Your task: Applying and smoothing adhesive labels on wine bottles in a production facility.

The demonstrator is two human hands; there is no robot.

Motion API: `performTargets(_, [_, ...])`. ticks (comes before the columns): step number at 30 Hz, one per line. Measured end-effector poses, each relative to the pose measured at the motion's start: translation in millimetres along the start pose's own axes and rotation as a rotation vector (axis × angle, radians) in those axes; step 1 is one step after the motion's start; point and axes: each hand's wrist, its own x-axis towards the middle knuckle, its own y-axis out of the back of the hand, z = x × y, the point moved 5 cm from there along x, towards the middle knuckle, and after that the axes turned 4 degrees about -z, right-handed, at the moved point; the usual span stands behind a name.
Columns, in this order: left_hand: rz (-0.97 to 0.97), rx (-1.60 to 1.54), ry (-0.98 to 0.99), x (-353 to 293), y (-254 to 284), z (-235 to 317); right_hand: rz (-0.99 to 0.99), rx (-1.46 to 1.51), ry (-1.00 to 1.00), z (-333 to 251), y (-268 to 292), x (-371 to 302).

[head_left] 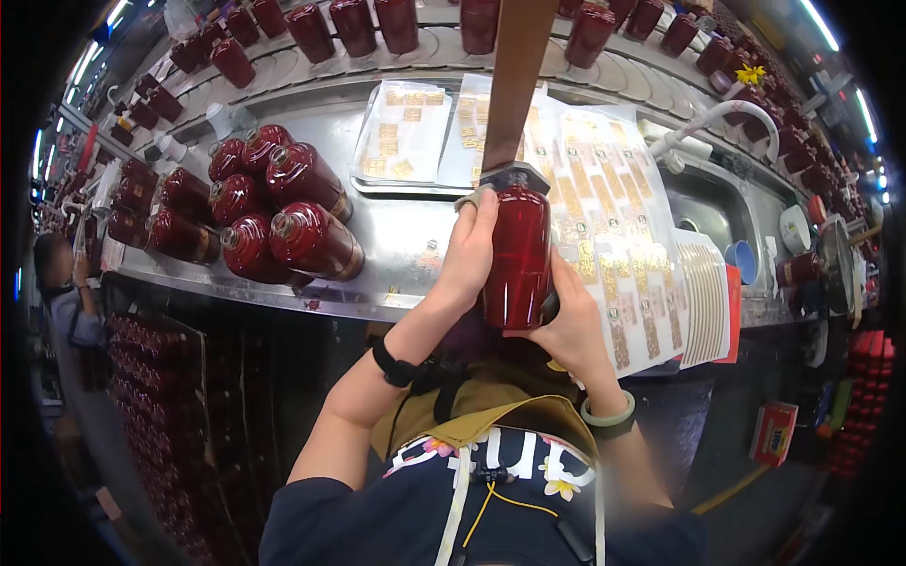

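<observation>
Both hands hold a glossy dark red bottle (517,259) in front of me, over the bench's front edge. My left hand (469,257) is closed along its left side, with something small and beige at the fingertips near the upper end. Around the lower right side wraps my right hand (572,325), its fingers partly hidden behind the bottle. A dark angular piece (522,175) shows at the bottle's far end; I cannot tell whether they touch. To the right lie white sheets of gold decals (604,212). Similar decal sheets (406,132) rest on a metal tray (396,186).
Several red bottles (316,241) stand on the steel bench (387,255) at left. A brown post (514,75) rises at centre. Behind runs a conveyor (425,47) carrying bottles. At right are a sink (703,203), white tap (722,113) and blue cup (741,259). Another person (71,292) stands far left.
</observation>
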Motion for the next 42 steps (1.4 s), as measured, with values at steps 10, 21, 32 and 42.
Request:
performTargets(10, [0.213,0.365,-0.33,32,50,48,-0.478,0.534,0.137,-144,64,67])
performTargets(21, [0.216,0.352,-0.464,112,15,129,-0.739,0.282,0.497,-253,62,70])
performTargets(32, [0.85,0.516,-0.462,270,74,160,-0.233,-0.198,0.312,-142,130,161])
performTargets(42, [0.78,0.722,-0.649,370,52,141,0.11,0.059,-0.001,126,111,371])
